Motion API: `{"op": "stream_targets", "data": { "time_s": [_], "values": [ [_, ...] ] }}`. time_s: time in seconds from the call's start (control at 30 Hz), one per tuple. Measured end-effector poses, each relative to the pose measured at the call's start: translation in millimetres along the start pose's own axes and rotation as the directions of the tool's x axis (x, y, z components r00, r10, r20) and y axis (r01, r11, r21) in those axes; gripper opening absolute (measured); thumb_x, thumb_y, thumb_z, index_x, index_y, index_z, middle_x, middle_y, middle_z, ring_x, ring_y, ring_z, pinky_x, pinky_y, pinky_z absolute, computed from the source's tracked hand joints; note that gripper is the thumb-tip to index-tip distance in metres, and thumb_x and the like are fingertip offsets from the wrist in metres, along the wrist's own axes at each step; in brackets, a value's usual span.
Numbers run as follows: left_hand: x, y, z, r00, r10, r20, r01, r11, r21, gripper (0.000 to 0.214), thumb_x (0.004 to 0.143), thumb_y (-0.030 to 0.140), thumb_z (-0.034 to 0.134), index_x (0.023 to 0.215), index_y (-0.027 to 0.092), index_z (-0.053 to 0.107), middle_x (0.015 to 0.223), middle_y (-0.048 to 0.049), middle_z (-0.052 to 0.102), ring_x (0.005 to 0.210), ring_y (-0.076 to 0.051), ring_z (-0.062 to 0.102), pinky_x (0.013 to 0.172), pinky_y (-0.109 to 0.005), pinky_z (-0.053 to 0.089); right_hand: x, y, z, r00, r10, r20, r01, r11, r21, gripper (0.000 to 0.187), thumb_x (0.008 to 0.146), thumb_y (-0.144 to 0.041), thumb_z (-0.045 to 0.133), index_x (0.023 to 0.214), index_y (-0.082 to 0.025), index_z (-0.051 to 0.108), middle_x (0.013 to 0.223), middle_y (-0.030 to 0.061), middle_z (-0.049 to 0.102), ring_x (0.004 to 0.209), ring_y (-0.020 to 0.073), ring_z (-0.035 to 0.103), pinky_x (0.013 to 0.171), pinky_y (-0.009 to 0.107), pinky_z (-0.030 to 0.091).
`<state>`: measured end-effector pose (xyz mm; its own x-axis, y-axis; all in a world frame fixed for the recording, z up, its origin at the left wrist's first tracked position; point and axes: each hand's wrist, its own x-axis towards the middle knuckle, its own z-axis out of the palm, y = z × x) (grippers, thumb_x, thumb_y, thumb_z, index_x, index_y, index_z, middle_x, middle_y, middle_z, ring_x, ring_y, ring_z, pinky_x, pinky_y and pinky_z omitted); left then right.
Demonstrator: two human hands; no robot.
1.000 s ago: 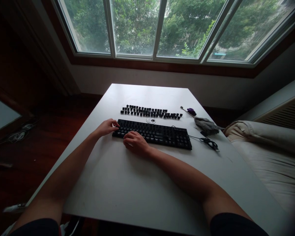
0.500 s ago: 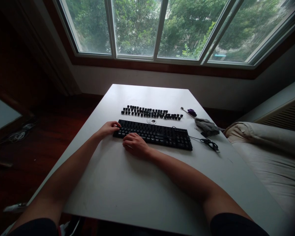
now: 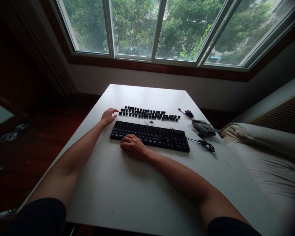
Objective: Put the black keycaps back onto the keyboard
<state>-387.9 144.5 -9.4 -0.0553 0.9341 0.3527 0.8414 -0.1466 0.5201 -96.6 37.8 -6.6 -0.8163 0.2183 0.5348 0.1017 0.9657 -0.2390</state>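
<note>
A black keyboard (image 3: 152, 135) lies across the middle of the white table (image 3: 137, 190). Behind it sit rows of loose black keycaps (image 3: 148, 113). My left hand (image 3: 108, 116) is stretched out with fingers apart, its fingertips close to the left end of the keycap rows and holding nothing. On the keyboard's front left part rests my right hand (image 3: 132, 145), with fingers curled down on the keys. A small wire ring tool (image 3: 149, 122) lies between the keycaps and the keyboard.
To the right of the keyboard are a grey cloth (image 3: 203, 127), a purple-headed brush (image 3: 187, 113) and a black cable (image 3: 205, 144). A beige cushion (image 3: 260, 154) lies at the table's right side. Large windows (image 3: 159, 29) fill the wall beyond, with dark floor on the left.
My left hand has left the keyboard's left end and reached forward toward the loose keycaps, fingers opening. My right hand stays on the keyboard.
</note>
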Motion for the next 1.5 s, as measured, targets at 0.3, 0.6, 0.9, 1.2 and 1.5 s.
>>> {"op": "stream_targets", "data": {
  "time_s": [0.3, 0.6, 0.9, 1.2, 1.5],
  "values": [
    [26, -2, 25.7, 0.994, 0.104, 0.026, -0.106, 0.989, 0.104, 0.024, 0.083, 0.022, 0.065, 0.104, 0.025, 0.076, 0.107, -0.0067, 0.070, 0.105, -0.029, 0.061, 0.097, -0.044, 0.049, 1, 1, 0, 1.000, 0.002, 0.013, -0.001, 1.000, -0.004, 0.017, 0.101, -0.026, 0.054, 0.093, -0.021, 0.067, 0.108, 0.0048, 0.071, 0.102, 0.0192, 0.059, 0.093, 0.036, 0.041],
    [-25, 5, -13.8, 0.991, 0.132, -0.013, -0.133, 0.990, -0.050, 0.026, 0.091, 0.036, 0.062, 0.109, 0.024, 0.076, 0.108, -0.0050, 0.071, 0.086, -0.019, 0.066, 0.080, -0.034, 0.054, 3, 1, 2, 1.000, 0.008, 0.021, -0.008, 1.000, 0.011, 0.015, 0.100, -0.024, 0.056, 0.092, -0.021, 0.068, 0.108, 0.0057, 0.072, 0.102, 0.0193, 0.059, 0.093, 0.036, 0.039],
    [-78, 33, -29.0, 0.987, 0.101, 0.121, -0.069, 0.968, -0.241, 0.027, 0.089, 0.045, 0.065, 0.103, 0.023, 0.073, 0.100, -0.0031, 0.075, 0.084, -0.019, 0.069, 0.078, -0.033, 0.057, 2, 3, 4, 1.000, 0.008, 0.014, -0.008, 1.000, -0.005, 0.014, 0.100, -0.024, 0.056, 0.092, -0.021, 0.068, 0.108, 0.0055, 0.071, 0.101, 0.0196, 0.058, 0.093, 0.037, 0.038],
    [-82, 34, -25.2, 0.995, 0.052, 0.083, -0.033, 0.976, -0.217, 0.020, 0.087, 0.039, 0.065, 0.096, 0.024, 0.075, 0.091, -0.0016, 0.076, 0.081, -0.019, 0.071, 0.078, -0.032, 0.057, 3, 0, 2, 1.000, 0.019, 0.018, -0.019, 1.000, -0.001, 0.014, 0.100, -0.024, 0.056, 0.092, -0.021, 0.068, 0.108, 0.0054, 0.071, 0.102, 0.0194, 0.058, 0.094, 0.037, 0.039],
    [-85, 31, -24.9, 0.995, 0.048, 0.090, -0.022, 0.963, -0.270, 0.023, 0.086, 0.042, 0.067, 0.097, 0.024, 0.076, 0.094, -0.0024, 0.077, 0.085, -0.020, 0.071, 0.083, -0.034, 0.058, 3, 1, 3, 1.000, 0.021, 0.023, -0.021, 1.000, 0.003, 0.014, 0.099, -0.023, 0.056, 0.092, -0.021, 0.068, 0.107, 0.0056, 0.071, 0.102, 0.0194, 0.058, 0.094, 0.036, 0.039]
  ]
}}
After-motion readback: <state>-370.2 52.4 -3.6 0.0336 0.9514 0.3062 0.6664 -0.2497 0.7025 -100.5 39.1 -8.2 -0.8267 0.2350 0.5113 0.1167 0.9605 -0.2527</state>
